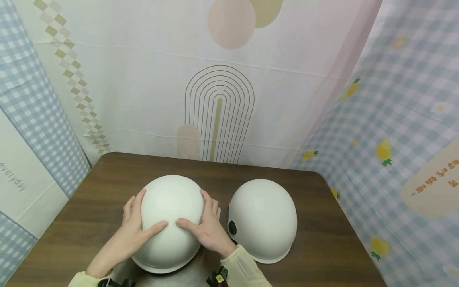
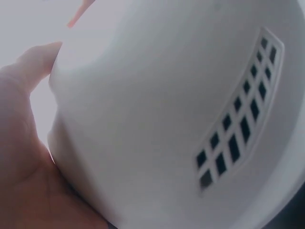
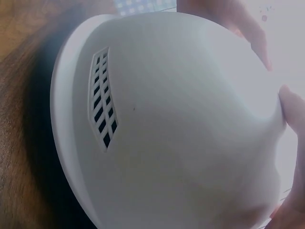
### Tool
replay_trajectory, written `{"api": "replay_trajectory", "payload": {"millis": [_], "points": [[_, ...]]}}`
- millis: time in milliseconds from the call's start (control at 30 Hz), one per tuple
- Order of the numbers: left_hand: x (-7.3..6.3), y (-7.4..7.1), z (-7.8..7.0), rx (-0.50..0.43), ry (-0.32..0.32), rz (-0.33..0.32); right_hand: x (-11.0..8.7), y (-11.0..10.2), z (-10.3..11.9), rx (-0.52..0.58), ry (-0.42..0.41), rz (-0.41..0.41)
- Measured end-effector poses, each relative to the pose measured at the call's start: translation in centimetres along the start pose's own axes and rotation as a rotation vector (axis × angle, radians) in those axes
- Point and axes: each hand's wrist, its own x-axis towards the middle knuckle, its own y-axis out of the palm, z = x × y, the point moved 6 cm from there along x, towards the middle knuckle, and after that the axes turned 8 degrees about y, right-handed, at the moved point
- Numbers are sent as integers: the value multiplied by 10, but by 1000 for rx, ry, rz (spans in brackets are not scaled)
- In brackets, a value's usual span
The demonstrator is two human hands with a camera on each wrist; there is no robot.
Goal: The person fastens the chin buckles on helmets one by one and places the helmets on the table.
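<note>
A smooth white helmet [image 1: 170, 247] is on the near left part of the table, dome up, held between both hands. My left hand [image 1: 130, 229] grips its left side, and my right hand [image 1: 212, 228] grips its right side. Both thumbs lie on the near face of the dome, their tips a small distance apart. The left wrist view shows a slatted vent [image 2: 245, 121] in the shell; in the right wrist view a similar vent [image 3: 102, 102] sits close to the rim. Whether the rim touches the table I cannot tell. The helmet's inside is hidden.
Just right of my right hand stands a second white helmet [image 1: 267, 223] with a black round part [image 1: 232, 227] on its left side. Both are on a dark brown wooden table [image 1: 322, 239]. A patterned cloth [image 1: 143, 99] hangs behind, with checked cloth [image 1: 394, 119] along the right.
</note>
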Motion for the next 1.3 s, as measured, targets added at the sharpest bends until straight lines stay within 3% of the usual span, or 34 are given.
{"api": "replay_trajectory", "payload": {"millis": [600, 900, 1300], "points": [[4, 2, 8, -59, -24, -17, 0, 2, 1, -24, -15, -4], [2, 7, 16, -117, -92, 17, -2, 6, 3, -75, -10, -28], [4, 7, 19, -127, -87, 19, -2, 9, 3, -84, -14, -38]]}}
